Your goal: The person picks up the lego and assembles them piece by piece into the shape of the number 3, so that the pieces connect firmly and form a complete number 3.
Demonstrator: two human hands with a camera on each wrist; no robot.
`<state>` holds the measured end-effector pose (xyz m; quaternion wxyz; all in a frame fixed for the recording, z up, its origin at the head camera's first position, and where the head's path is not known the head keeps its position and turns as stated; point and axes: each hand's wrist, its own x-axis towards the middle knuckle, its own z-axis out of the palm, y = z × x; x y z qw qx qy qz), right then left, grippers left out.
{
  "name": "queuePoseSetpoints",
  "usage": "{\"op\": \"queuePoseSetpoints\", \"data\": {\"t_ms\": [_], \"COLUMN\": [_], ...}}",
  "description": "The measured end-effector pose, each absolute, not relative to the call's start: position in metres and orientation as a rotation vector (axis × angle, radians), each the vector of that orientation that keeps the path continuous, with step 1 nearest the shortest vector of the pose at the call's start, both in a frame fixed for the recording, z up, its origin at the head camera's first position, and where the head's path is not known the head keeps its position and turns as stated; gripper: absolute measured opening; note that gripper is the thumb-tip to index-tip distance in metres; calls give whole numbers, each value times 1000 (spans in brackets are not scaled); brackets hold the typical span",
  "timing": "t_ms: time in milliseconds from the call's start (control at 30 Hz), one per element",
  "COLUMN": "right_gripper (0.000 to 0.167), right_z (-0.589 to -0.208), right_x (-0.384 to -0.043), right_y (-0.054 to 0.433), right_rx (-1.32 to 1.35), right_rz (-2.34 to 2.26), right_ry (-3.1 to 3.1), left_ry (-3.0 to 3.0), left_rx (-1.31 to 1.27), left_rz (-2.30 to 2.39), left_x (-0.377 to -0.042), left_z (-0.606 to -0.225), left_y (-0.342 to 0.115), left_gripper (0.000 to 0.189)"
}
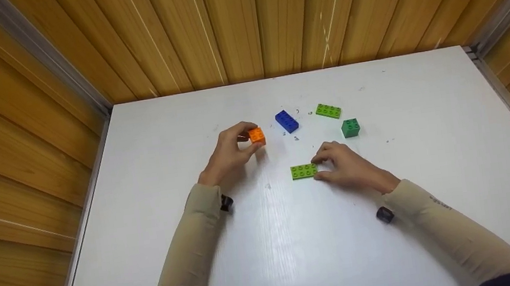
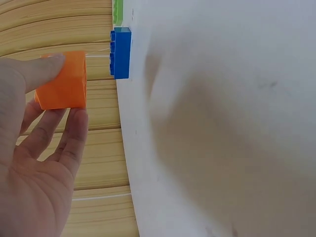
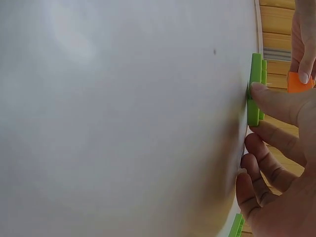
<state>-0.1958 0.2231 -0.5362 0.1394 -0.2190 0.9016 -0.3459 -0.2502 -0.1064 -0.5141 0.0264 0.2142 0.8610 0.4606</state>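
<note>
In the head view my left hand (image 1: 233, 148) pinches an orange toy building brick (image 1: 257, 136) between thumb and fingers. The left wrist view shows that brick (image 2: 66, 81) held above the white tabletop. My right hand (image 1: 344, 164) grips the right end of a flat lime-green brick (image 1: 303, 171), its thumb (image 3: 264, 96) along one side in the right wrist view. This flat brick lies at the table surface, studs up. Past the left hand is a blue brick (image 1: 287, 121), also studs up.
On the white table (image 1: 420, 239), a darker green brick (image 1: 350, 128) stands beyond the right hand, and a second flat lime-green brick (image 1: 328, 110) lies farther back. Small dark specks mark the surface around them. Wood-look panels (image 1: 239, 27) rise behind the table's far edge.
</note>
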Motion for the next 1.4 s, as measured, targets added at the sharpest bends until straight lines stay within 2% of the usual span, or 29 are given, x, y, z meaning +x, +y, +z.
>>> {"op": "queuePoseSetpoints", "data": {"t_ms": [333, 700, 1400], "right_gripper": [37, 39, 40], "right_z": [-536, -546, -554], "right_x": [-204, -210, -208], "right_y": [224, 227, 232], "right_rx": [-660, -555, -618], "right_rz": [-1040, -1128, -1204], "right_ry": [2619, 2592, 2579], "left_ry": [2689, 2631, 2530], "left_rx": [775, 942, 1099], "left_rz": [1432, 1456, 1360], "left_x": [-244, -234, -222], "left_z": [-501, -489, -496], "left_y": [-102, -84, -50], "left_gripper": [41, 41, 38]}}
